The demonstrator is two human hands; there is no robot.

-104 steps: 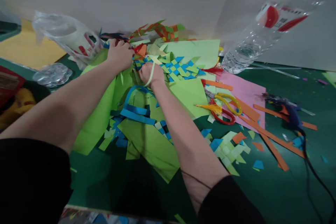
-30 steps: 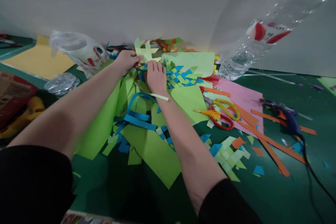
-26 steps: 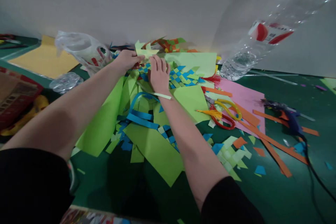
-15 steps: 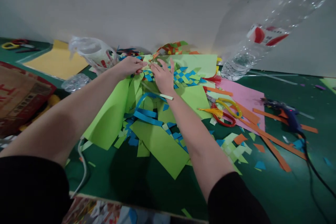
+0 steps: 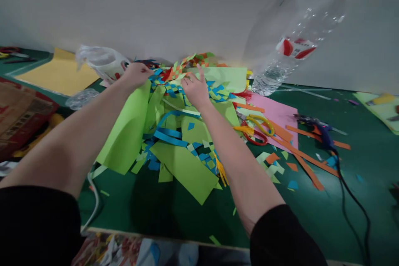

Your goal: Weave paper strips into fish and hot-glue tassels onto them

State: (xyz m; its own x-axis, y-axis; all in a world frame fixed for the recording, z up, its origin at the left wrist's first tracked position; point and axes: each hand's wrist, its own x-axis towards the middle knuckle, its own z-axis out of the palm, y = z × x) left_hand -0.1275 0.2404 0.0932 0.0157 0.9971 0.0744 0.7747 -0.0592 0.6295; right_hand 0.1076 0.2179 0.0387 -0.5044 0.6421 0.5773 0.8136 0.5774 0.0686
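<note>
A heap of green paper sheets (image 5: 124, 133) and blue strips (image 5: 166, 137) covers the green table (image 5: 311, 216). At its far end lie woven paper pieces, one blue and green (image 5: 218, 91), one orange and green (image 5: 195, 59). My left hand (image 5: 135, 75) is closed at the left edge of the weave, pinching paper I cannot make out. My right hand (image 5: 195, 88) rests on the blue and green weave with fingers spread, one finger raised.
Yellow and red scissors (image 5: 260, 129) lie on pink paper (image 5: 277, 114) with orange strips (image 5: 307, 162). A clear plastic bottle (image 5: 289, 54) leans at right. A glue gun (image 5: 322, 133) with black cord lies farther right. A plastic bag (image 5: 99, 61), yellow sheet (image 5: 59, 77) and cardboard box (image 5: 18, 112) are left.
The pale green folded piece held up a second ago has gone down onto the heap. My right hand opened from a fist and spread on the weave. The view shifted left.
</note>
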